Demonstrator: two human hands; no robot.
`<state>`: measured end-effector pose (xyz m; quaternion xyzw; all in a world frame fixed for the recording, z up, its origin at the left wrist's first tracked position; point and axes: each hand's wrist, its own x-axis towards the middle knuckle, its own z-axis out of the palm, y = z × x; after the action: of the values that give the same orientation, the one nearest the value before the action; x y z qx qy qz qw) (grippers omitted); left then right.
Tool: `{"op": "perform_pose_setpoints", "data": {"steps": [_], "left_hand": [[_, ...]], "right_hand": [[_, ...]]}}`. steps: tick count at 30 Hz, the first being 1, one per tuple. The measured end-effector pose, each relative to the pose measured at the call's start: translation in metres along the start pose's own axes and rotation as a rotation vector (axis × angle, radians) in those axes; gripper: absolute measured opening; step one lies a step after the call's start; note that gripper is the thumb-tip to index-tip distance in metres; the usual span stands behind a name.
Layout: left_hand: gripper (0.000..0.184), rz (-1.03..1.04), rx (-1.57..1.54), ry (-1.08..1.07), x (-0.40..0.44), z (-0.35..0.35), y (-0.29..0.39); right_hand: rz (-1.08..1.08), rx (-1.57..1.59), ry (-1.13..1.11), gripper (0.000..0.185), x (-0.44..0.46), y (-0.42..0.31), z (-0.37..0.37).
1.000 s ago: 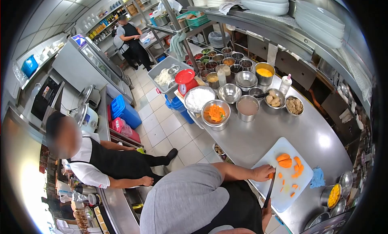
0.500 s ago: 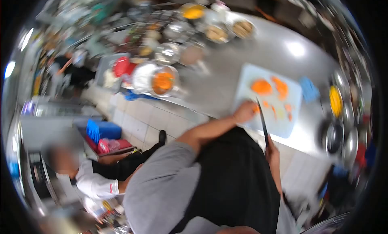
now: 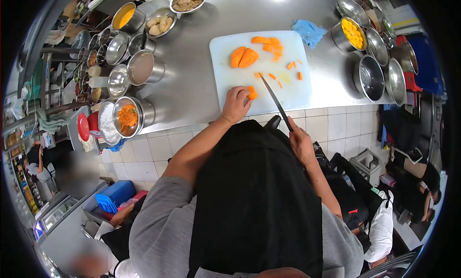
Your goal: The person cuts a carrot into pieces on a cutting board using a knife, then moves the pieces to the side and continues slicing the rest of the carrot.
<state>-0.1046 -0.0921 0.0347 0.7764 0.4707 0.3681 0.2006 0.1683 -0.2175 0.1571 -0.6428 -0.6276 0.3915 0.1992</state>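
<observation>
A white cutting board (image 3: 225, 71) lies near the front edge of the steel table. My left hand (image 3: 236, 104) is closed on a small orange carrot piece (image 3: 251, 92) at the board's lower left. In my right hand (image 3: 300, 142), beyond the board's near edge, is the handle of a dark knife (image 3: 274, 98). Its blade slants up and left over the board, its tip beside small cut bits and apart from the held piece. Two thick carrot chunks (image 3: 244, 57) and a group of slices (image 3: 272, 45) lie farther back.
A blue cloth (image 3: 309, 33) lies behind the board. Metal bowls and a pot of yellow pieces (image 3: 353, 34) stand right. At left are a bowl of orange peelings (image 3: 127, 117), a pot of cloudy liquid (image 3: 141, 67) and several containers. Co-workers are at both sides.
The view has swung round, bringing the board to the upper middle and more of the right side into sight. Both hands keep their hold on the carrot piece and the knife.
</observation>
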Motion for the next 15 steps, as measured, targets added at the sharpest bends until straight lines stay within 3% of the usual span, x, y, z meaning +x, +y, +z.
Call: {"op": "perform_pose_setpoints", "data": {"steps": [15], "left_hand": [[0.047, -0.055, -0.055, 0.031, 0.008, 0.004, -0.005]], "right_hand": [[-0.066, -0.044, -0.054, 0.066, 0.005, -0.016, 0.01]]}}
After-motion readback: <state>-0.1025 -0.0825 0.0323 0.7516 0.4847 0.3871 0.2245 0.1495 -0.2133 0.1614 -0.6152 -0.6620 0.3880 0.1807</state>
